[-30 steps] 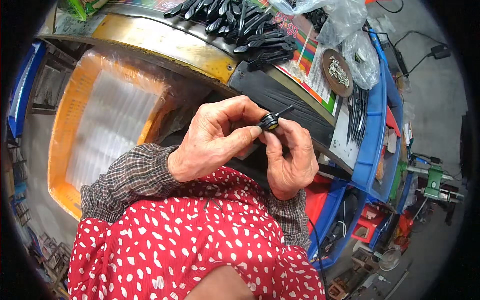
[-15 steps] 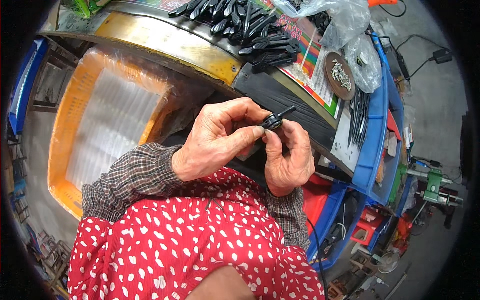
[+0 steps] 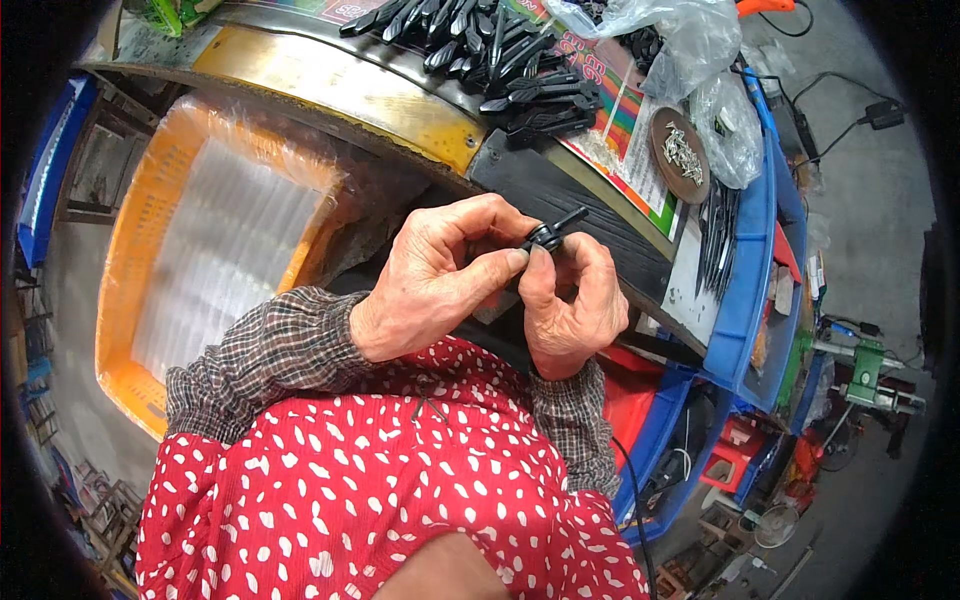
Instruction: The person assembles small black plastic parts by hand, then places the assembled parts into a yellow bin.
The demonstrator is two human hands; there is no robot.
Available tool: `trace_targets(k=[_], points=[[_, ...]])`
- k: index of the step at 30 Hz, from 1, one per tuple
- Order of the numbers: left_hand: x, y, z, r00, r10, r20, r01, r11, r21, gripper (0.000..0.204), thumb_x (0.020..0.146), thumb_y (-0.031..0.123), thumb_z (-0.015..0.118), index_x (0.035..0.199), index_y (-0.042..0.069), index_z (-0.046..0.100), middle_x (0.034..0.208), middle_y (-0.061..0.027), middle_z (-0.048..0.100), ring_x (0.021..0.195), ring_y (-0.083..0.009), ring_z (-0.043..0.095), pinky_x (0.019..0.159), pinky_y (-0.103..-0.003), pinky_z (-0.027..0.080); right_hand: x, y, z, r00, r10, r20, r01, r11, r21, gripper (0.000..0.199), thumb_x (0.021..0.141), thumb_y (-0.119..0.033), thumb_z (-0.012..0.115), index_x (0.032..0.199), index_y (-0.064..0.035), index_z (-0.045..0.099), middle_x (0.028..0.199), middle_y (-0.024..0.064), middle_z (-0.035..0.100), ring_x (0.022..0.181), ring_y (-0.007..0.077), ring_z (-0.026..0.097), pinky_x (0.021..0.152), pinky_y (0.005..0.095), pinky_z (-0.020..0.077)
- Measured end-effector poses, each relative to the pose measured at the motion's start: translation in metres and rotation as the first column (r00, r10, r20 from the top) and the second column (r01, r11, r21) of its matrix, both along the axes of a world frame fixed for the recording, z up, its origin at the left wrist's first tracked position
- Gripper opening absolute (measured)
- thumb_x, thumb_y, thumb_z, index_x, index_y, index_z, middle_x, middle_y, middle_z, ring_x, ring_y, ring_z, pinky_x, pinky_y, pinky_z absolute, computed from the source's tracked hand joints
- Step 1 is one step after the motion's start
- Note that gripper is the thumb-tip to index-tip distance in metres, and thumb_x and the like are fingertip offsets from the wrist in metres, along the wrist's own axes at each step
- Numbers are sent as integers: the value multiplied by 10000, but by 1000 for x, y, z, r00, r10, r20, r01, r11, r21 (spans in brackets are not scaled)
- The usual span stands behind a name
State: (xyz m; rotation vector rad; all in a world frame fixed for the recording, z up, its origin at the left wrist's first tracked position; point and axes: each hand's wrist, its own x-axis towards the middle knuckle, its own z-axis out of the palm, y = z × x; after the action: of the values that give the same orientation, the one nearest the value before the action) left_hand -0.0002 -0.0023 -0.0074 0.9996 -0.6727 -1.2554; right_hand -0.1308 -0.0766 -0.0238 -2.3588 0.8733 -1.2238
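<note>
Grey floor shows around a cluttered workbench, its near edge faced with a curved, yellowish metal band. On the bench sits a round, shallow brown dish, the landmark for what follows, heaped with small silvery screw-like pieces.

Left of the dish is a thick pile of long, shiny black plastic pieces, and between the two shows a printed sheet with multicoloured stripes. Crumpled clear plastic bags lie beyond the dish and just to its right. Below it, nearer the person, is a bundle of slender black strips, with the wall of a blue plastic tray lower still.

Well apart from the dish, to its lower left, two bare hands meet in the air. Between their fingertips is a small black part with a round, grooved body and a thin rod, the rod pointing up and right toward the dish. The left hand pinches it between thumb and forefinger; the right hand is curled, its thumb against the round body, though its forefinger's contact is unclear.

Far left of the dish stands an orange plastic crate holding translucent whitish material
</note>
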Motion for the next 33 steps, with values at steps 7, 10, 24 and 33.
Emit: trace_targets(k=[7, 10, 24, 33], points=[[1, 0, 0, 1000, 2, -19, -2, 1000, 11, 155, 883, 34, 587, 1033, -4, 594, 804, 16, 581, 630, -10, 464, 499, -158, 360, 4, -5, 2, 1000, 26, -17, -27, 999, -47, 213, 809, -174, 672, 831, -2, 548, 613, 87, 509, 477, 230, 519, 436, 338, 412], [1, 0, 2, 999, -10, -48, 11, 1000, 17, 155, 886, 40, 587, 1033, -6, 593, 803, 15, 583, 629, -11, 466, 498, -159, 358, 4, -9, 1, 998, 33, -55, -38, 995, -88, 200, 825, -167, 655, 817, 0, 544, 609, 100, 503, 488, 253, 525, 443, 348, 415], [1, -2, 0, 999, 25, -47, -27, 999, -28, 160, 893, 34, 573, 1048, -4, 586, 790, 13, 575, 620, -16, 467, 500, -164, 362, 10, -6, 11, 998, 63, 21, -63, 997, 31, 189, 826, -133, 668, 810, 10, 547, 628, 120, 521, 493, 279, 525, 454, 363, 414], [0, -1, 4, 989, -17, -149, 20, 1000, 21, 150, 887, 21, 577, 1033, -9, 585, 793, 9, 574, 617, -26, 472, 500, -171, 367, 8, -7, 10, 999, 47, -28, -45, 997, 64, 212, 843, -142, 651, 743, 0, 529, 581, 108, 493, 475, 270, 513, 446, 343, 399]])
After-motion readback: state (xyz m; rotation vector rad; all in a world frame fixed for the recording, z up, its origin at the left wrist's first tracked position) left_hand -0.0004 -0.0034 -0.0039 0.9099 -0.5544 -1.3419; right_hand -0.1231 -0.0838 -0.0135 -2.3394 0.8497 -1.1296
